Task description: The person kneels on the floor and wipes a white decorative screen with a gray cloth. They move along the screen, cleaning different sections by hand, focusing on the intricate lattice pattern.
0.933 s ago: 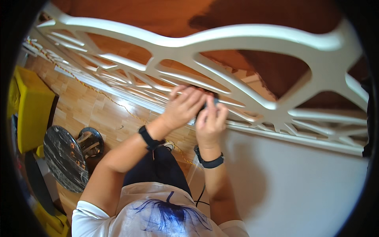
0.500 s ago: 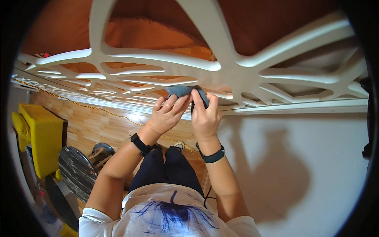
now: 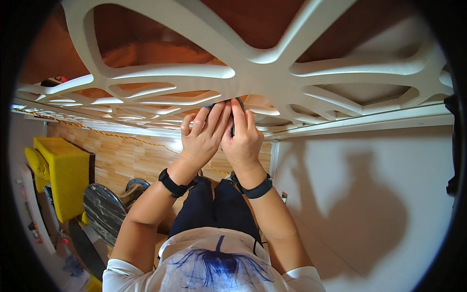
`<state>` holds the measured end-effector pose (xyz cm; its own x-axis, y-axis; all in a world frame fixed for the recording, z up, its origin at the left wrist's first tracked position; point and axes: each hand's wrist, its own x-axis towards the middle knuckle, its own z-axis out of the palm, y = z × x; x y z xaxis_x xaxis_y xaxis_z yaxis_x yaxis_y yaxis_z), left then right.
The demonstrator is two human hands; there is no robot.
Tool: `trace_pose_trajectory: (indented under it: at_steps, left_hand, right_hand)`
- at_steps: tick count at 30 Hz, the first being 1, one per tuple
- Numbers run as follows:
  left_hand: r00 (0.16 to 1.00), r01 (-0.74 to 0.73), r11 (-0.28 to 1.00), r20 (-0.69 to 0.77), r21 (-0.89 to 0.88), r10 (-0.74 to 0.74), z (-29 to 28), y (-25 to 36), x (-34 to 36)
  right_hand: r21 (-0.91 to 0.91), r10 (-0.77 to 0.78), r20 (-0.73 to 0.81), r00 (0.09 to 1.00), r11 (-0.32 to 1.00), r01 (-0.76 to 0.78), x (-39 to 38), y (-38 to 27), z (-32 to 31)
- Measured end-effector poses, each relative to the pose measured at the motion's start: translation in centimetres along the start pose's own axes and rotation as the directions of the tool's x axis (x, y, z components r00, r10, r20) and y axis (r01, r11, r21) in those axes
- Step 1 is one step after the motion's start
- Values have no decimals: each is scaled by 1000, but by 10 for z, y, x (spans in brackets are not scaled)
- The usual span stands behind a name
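My left hand [image 3: 200, 134] and my right hand [image 3: 243, 138] are close together against a white openwork panel [image 3: 248, 82]. Between them and the panel is a grey-blue cloth [image 3: 208, 105], mostly covered by my fingers. The left fingers lie side by side, pressing over the cloth. The right hand's fingers are bent around its other part, and a dark fold shows between the two hands. Both hands touch the panel near where several of its curved bars meet.
Orange-brown fabric [image 3: 146, 53] shows behind the panel's openings. At left stand a yellow armchair [image 3: 63, 180] and a dark marbled round table [image 3: 104, 211]. A yellow twisted cord [image 3: 112, 134] runs along the panel. A white wall [image 3: 316, 219] rises at right.
The hands have drawn closer together and shifted slightly right along the panel. Their fingers now cover more of the cloth. The whole view has shifted too.
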<state>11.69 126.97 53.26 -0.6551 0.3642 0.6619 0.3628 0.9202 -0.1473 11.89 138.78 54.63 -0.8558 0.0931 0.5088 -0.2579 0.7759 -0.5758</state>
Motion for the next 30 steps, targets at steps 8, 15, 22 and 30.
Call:
trace_pose_trajectory:
  at_steps: [8, 15, 22, 30]
  left_hand:
    - [999, -24, 983, -34, -184, 18, 7, 53, 36]
    - [1000, 16, 999, 23, 35, -16, -7, 5, 15]
    - [987, -142, 971, -97, -193, 125, 12, 44, 38]
    - [935, -300, 922, -266, -244, 234, -31, 55, 55]
  right_hand:
    - [-434, -164, -132, 978, 896, 92, 3, 45, -49]
    - [27, -59, -33, 998, 998, 60, 6, 7, -6]
    - [-262, -184, -146, 972, 955, 141, -1, 50, -50]
    - [-29, -73, -325, 943, 997, 67, -18, 44, -86]
